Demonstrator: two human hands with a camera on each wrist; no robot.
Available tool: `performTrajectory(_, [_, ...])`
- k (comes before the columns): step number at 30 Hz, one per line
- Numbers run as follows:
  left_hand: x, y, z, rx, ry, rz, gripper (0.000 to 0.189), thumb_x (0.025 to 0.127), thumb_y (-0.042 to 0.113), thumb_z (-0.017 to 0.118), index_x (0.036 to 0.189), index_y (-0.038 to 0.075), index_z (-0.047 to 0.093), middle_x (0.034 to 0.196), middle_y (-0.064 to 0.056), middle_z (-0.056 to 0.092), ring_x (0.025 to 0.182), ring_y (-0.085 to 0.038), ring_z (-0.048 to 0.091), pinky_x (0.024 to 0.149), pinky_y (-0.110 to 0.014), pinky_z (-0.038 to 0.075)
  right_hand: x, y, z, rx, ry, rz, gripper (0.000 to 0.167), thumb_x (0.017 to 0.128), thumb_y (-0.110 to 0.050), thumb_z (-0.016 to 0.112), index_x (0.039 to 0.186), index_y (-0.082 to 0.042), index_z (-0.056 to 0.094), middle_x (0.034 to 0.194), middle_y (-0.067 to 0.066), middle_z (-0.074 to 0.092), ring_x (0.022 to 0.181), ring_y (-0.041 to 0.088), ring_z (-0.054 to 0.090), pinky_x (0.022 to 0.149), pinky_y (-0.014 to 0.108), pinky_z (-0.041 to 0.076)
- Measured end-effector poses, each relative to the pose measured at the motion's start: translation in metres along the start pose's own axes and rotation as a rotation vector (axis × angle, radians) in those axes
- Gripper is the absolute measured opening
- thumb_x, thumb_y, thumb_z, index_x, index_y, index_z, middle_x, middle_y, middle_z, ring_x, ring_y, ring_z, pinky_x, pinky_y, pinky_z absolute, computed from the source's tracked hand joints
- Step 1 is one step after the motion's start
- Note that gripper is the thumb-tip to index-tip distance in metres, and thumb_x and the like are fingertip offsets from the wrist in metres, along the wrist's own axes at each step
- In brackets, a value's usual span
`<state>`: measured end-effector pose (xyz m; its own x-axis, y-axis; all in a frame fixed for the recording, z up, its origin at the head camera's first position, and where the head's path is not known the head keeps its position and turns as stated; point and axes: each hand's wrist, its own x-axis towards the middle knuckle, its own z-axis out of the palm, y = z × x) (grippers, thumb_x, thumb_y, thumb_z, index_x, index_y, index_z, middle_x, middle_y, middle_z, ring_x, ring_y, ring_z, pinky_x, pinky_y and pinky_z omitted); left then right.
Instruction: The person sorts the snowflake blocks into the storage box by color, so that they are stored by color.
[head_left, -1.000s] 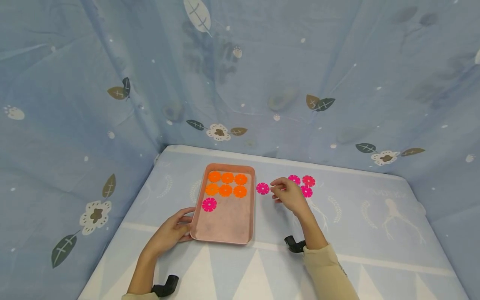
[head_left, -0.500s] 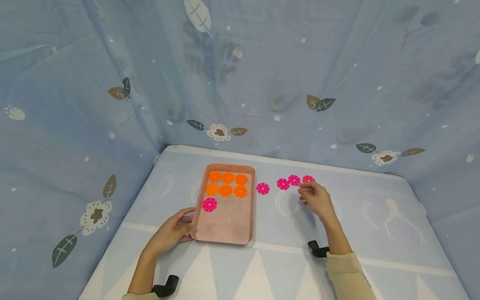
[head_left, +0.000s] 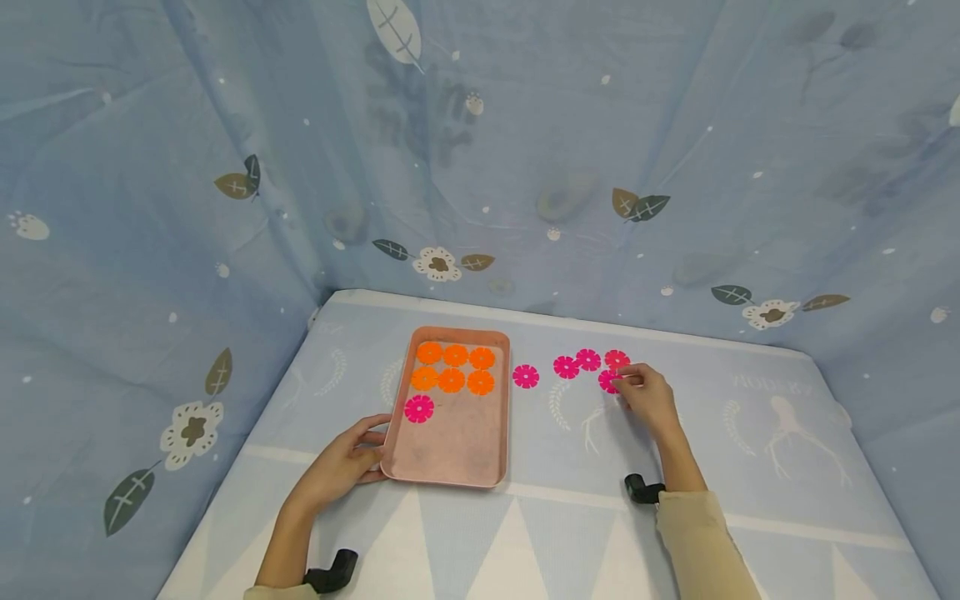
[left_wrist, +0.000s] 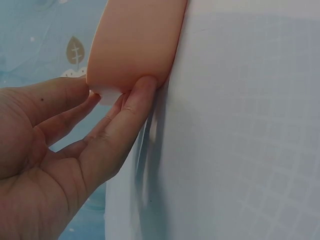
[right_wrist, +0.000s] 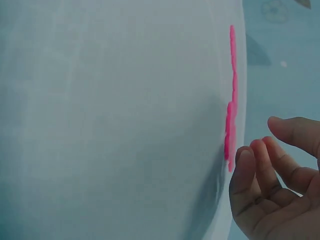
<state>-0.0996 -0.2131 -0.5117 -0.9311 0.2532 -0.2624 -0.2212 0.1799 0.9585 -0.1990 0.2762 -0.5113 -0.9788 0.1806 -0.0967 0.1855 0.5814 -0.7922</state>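
My left hand [head_left: 341, 458] holds the pink tray [head_left: 450, 458] at its near left corner; in the left wrist view, thumb and fingers meet the tray's wall [left_wrist: 135, 40] from two sides. Inside lie several orange notched discs [head_left: 452, 381] in two rows, with one pink notched disc [head_left: 418, 408] below them. My right hand [head_left: 648, 400] is over the table, fingertips right at the nearest pink disc [head_left: 609, 382]. In the right wrist view, its thumb and fingers [right_wrist: 245, 172] are bent and apart with nothing between them, close to pink disc edges [right_wrist: 231, 130].
More pink discs lie right of the tray: one by its edge [head_left: 526, 376], two overlapping discs [head_left: 566, 367] farther right, and a redder disc [head_left: 617, 359] at the end. The patterned cloth [head_left: 480, 208] rises behind the table.
My right hand has moved right from the middle pink disc to the rightmost group, uncovering the middle one, then drawn slightly back from the nearest disc. The left hand and tray stay put.
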Motion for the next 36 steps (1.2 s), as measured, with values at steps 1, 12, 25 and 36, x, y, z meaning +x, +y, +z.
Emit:
performTrajectory(1, [0.000,0.000,0.000,0.000,0.000,0.001,0.051,0.101,0.003,0.056,0.150,0.004,0.040,0.132,-0.029,0.049,0.106,-0.036,0.064,0.081,-0.039,0.060,0.002,0.001,0.000,-0.010,-0.002,0.013,0.034,0.097,-0.015,0.063,0.125,0.005,0.059,0.109,0.023,0.062,0.080,0.027,0.065,0.061,0.024,0.054])
performTrajectory(12, [0.000,0.000,0.000,0.007,0.006,-0.004,0.052,0.101,0.004,0.057,0.150,0.004,0.040,0.132,-0.029,0.049,0.105,-0.035,0.064,0.080,-0.039,0.060,0.014,0.009,0.002,-0.102,-0.046,0.089,0.043,0.094,-0.017,0.069,0.126,0.007,0.055,0.118,0.029,0.059,0.102,0.039,0.060,0.080,0.041,0.057])
performTrajectory(25, [-0.001,0.000,0.000,-0.008,-0.001,-0.001,0.052,0.101,0.003,0.056,0.150,0.003,0.040,0.133,-0.030,0.047,0.106,-0.037,0.064,0.081,-0.040,0.060,0.017,0.004,0.004,-0.143,-0.074,0.109,0.050,0.090,-0.013,0.072,0.127,0.011,0.050,0.121,0.032,0.056,0.110,0.044,0.056,0.088,0.049,0.054])
performTrajectory(36, [-0.001,-0.002,0.000,-0.014,0.002,-0.004,0.052,0.101,0.003,0.057,0.150,0.003,0.039,0.132,-0.030,0.048,0.106,-0.036,0.064,0.081,-0.041,0.060,0.020,0.006,-0.003,-0.088,-0.078,0.129,0.029,0.098,-0.012,0.058,0.120,0.007,0.055,0.111,0.026,0.059,0.093,0.033,0.059,0.074,0.038,0.054])
